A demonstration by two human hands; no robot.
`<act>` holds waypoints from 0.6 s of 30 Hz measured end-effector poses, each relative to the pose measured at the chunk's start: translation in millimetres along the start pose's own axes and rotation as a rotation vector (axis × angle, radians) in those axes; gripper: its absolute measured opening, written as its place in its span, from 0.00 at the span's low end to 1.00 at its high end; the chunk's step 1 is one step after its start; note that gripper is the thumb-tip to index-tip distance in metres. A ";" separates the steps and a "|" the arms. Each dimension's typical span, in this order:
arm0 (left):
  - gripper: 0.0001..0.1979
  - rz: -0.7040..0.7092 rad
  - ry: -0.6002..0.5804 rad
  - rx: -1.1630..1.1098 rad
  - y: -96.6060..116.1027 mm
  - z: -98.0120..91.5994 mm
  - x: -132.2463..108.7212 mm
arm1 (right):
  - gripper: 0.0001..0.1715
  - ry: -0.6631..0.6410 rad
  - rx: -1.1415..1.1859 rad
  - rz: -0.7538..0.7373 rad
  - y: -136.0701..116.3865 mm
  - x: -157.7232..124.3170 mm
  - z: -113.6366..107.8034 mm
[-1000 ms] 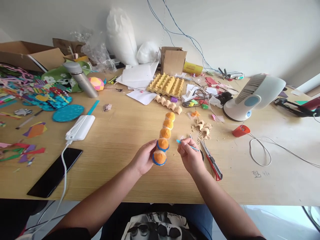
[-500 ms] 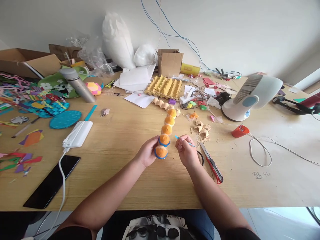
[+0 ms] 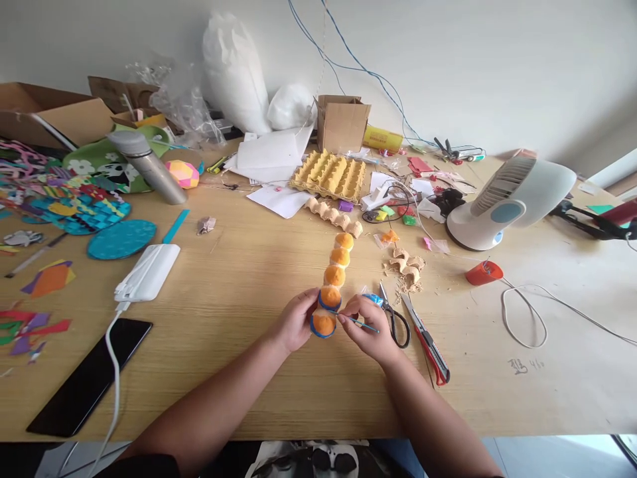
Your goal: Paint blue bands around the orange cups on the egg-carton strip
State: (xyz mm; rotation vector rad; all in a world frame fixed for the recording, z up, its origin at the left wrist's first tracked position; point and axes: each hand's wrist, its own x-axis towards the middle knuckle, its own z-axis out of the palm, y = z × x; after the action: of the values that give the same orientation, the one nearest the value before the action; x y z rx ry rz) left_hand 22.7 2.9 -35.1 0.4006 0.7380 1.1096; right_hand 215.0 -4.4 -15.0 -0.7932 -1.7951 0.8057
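Orange-domed strip point(image 3: 334, 275), near end gripped in the left hand point(image 3: 297, 323) — the right hand point(image 3: 369, 313) pinches a slim blue stick point(image 3: 368, 326), scissors point(image 3: 387, 307) just to its right.

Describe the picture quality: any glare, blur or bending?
Head view: the light wooden tabletop looks washed out at right; head view: the silver metal bottle leans outward, probably wide-angle stretch; head view: the thin blue stick in the bare right hand has a tip too small to make out.

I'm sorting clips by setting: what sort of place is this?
Likely an indoor craft workspace: the left hand holds a bumpy orange strip, with scissors and a utility knife on the wooden table.
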 end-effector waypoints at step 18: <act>0.22 -0.056 0.061 0.011 -0.5 4.1 -6.1 | 0.08 -0.009 -0.112 0.002 -0.7 -4.8 -1.4</act>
State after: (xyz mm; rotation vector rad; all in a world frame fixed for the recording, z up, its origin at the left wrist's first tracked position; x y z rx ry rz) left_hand 24.5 -2.6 -30.6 0.3544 0.8047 1.0694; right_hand 217.6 -8.4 -16.4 -0.8652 -1.8607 0.7156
